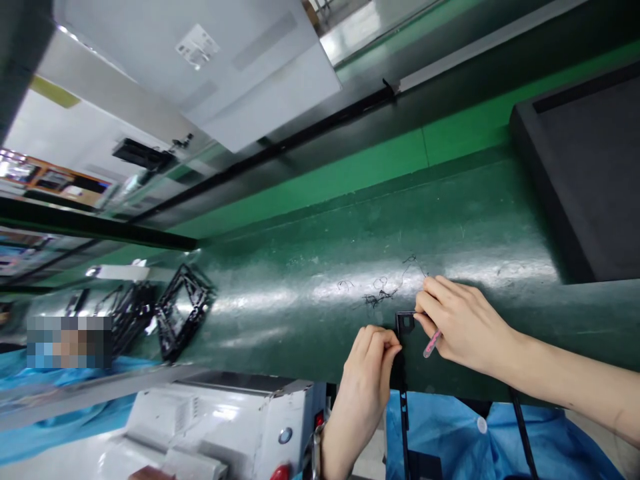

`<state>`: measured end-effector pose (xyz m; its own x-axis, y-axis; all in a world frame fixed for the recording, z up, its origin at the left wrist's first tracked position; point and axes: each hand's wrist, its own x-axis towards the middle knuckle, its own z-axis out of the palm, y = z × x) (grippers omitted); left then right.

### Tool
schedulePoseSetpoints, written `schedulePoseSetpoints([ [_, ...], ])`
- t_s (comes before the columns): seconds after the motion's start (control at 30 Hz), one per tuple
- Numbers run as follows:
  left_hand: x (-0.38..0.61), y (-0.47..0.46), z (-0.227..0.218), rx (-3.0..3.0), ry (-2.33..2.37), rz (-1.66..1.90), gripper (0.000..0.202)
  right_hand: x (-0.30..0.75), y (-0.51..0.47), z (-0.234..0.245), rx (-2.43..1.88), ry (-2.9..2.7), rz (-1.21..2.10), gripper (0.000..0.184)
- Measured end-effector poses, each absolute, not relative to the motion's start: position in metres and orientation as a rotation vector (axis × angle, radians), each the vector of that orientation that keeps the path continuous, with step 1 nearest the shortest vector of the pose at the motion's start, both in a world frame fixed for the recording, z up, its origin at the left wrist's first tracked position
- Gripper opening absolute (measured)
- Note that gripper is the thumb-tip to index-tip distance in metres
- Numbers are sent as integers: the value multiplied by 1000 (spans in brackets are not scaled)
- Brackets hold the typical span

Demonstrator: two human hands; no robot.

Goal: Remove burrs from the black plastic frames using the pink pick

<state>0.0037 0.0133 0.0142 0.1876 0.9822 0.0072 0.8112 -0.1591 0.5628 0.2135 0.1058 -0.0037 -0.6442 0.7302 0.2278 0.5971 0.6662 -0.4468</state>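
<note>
Thumb and fingers of my left hand (367, 367) are closed on one side of a thin black plastic frame (404, 400), near its corner. The frame reaches from the green bench down over my lap. My right hand (463, 327) is closed around a slim tool with a pink handle end (432, 344); the tool's working end is hidden by the fingers. Those fingertips sit at the frame's top edge, close to the corner. Just beyond both hands lies a small tangle of thin black shavings (380, 295) on the bench.
Black frames (183, 313) are piled at the left of the green bench (300, 267). A large dark grey block or tray (590, 180) stands at the right. White equipment (210, 420) borders the bench's near left edge. Another person in a blue garment (90, 413) is at far left.
</note>
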Motion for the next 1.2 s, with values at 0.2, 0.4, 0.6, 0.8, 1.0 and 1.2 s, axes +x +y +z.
schedulePoseSetpoints([
  [0.2, -9, 12, 10, 1881, 1733, 596, 12, 214, 105, -5, -1039, -2500, 462, 13],
  [0.4, -3, 21, 15, 1992, 1668, 533, 14, 212, 107, -4, -1040, -2503, 458, 12],
  [0.6, 10, 21, 22, 2164, 1665, 398, 19, 213, 106, -5, -1046, -2502, 474, 12],
  [0.8, 0, 5, 40, 2022, 1563, 349, 20, 213, 107, -4, -1043, -2499, 486, 16],
  [1.0, -6, -15, 33, 2004, 1508, 574, 15, 213, 107, -4, -1037, -2489, 485, 20],
  [1.2, 17, -23, 8, 1765, 1607, 1093, 21, 218, 109, -5, -1075, -2444, 469, 16],
])
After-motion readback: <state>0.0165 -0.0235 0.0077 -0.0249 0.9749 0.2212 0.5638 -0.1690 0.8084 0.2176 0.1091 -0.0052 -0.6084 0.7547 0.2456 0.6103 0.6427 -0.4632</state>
